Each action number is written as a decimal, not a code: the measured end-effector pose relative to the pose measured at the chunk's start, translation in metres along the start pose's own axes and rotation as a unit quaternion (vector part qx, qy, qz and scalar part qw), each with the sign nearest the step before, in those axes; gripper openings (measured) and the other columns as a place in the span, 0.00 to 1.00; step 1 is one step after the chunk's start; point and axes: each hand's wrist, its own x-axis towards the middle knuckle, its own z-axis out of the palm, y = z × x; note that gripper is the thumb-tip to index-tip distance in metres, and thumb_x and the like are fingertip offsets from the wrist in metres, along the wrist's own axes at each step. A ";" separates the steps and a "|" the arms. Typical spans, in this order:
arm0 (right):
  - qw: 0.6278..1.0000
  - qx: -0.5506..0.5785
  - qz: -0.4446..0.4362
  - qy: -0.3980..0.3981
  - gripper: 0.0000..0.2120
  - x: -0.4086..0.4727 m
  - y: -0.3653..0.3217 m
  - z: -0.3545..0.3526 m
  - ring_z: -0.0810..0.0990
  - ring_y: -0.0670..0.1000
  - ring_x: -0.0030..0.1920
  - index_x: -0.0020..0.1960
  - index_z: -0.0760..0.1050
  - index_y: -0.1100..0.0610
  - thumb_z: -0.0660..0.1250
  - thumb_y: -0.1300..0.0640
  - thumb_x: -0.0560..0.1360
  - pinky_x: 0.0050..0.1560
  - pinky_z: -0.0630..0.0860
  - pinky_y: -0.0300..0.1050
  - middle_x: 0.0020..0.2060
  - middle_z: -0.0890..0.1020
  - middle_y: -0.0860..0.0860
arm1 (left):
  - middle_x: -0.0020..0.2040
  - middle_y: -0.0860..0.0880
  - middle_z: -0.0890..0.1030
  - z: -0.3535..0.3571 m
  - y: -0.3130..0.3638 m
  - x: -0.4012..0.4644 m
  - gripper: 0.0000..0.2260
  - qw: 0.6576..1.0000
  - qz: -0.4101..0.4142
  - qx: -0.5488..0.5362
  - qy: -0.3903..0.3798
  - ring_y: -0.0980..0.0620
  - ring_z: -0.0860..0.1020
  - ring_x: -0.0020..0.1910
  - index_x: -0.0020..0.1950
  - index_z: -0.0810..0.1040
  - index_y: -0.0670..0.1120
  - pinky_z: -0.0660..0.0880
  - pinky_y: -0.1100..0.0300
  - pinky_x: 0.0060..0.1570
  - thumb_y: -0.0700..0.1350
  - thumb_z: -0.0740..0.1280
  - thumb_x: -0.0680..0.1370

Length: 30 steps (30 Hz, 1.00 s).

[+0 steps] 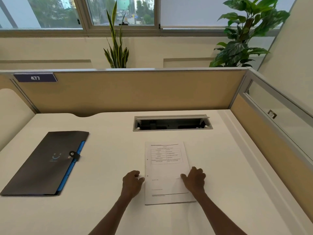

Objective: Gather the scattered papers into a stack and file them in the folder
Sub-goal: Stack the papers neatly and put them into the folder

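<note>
Left hand curled beside paper stack, right hand on it

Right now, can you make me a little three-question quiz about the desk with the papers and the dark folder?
1. True or false: the white printed paper stack lies inside the dark grey folder with the blue edge.
2. Which hand rests on the paper stack's right edge? A) left hand B) right hand C) neither
3. Fill in: the folder's snap strap is ____ (fastened or undone).

Key:
1. False. The stack lies on the white desk, apart from the folder, which lies to its left.
2. B. The left hand sits at the stack's left edge.
3. Fastened, so the folder is closed.
</note>
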 end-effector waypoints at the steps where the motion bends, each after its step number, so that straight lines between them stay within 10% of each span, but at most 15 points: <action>1: 1.000 -0.003 0.001 0.014 0.26 -0.002 -0.002 -0.001 0.67 0.61 0.64 0.66 0.66 0.62 0.66 0.46 0.76 0.60 0.71 0.52 0.63 0.69 0.60 | 0.61 0.44 0.81 -0.008 -0.004 0.002 0.18 1.000 -0.005 -0.007 0.008 0.46 0.77 0.61 0.63 0.78 0.41 0.67 0.60 0.58 0.43 0.72 0.74; 12: 0.986 0.073 -0.128 0.081 0.25 -0.037 -0.074 0.034 0.66 0.62 0.65 0.69 0.69 0.65 0.67 0.53 0.77 0.65 0.66 0.54 0.64 0.71 0.61 | 0.55 0.41 0.83 -0.133 -0.086 0.018 0.12 0.974 -0.099 -0.065 0.192 0.41 0.79 0.57 0.57 0.81 0.38 0.74 0.51 0.57 0.41 0.69 0.76; 17: 0.974 0.118 -0.187 0.048 0.21 -0.064 -0.128 0.070 0.67 0.61 0.65 0.65 0.72 0.64 0.68 0.55 0.76 0.66 0.67 0.54 0.61 0.72 0.60 | 0.35 0.41 0.80 -0.177 -0.120 0.022 0.12 0.943 -0.168 -0.067 0.280 0.44 0.74 0.34 0.35 0.78 0.40 0.71 0.52 0.42 0.43 0.67 0.78; 23: 0.964 0.121 -0.236 0.000 0.17 -0.095 -0.178 0.116 0.70 0.58 0.64 0.63 0.74 0.63 0.67 0.55 0.77 0.64 0.67 0.47 0.60 0.74 0.58 | 0.57 0.32 0.79 -0.216 -0.157 0.031 0.27 0.883 -0.343 -0.185 0.261 0.35 0.79 0.56 0.62 0.71 0.28 0.76 0.45 0.55 0.52 0.67 0.79; 30: 0.956 0.124 -0.257 -0.061 0.13 -0.124 -0.216 0.154 0.73 0.55 0.61 0.59 0.75 0.61 0.66 0.54 0.78 0.61 0.69 0.45 0.56 0.76 0.56 | 0.38 0.44 0.80 -0.238 -0.180 0.044 0.10 0.818 -0.329 -0.422 0.211 0.51 0.80 0.34 0.50 0.75 0.36 0.78 0.59 0.38 0.43 0.69 0.76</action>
